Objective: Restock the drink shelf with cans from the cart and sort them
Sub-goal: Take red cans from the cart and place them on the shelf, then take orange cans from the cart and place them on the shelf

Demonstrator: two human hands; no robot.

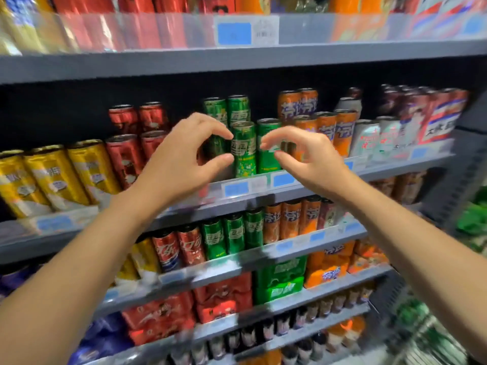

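Observation:
Green cans stand in rows on the middle drink shelf (pixel 263 192). The front green can (pixel 243 150) stands at the shelf's lip, with another green can (pixel 268 146) beside it on the right. My left hand (pixel 184 156) hovers just left of the front can, fingers and thumb curved in a C, holding nothing. My right hand (pixel 303 159) hovers in front of the right green can, fingers curved the same way, empty. Neither hand plainly touches a can.
Red cans (pixel 123 156) and gold cans (pixel 52 175) stand left of the green ones; orange cans (pixel 326 130) and white cans (pixel 369 138) stand to the right. More cans and multipacks fill the shelves above and below. A green blurred thing (pixel 471 222) shows at the right edge.

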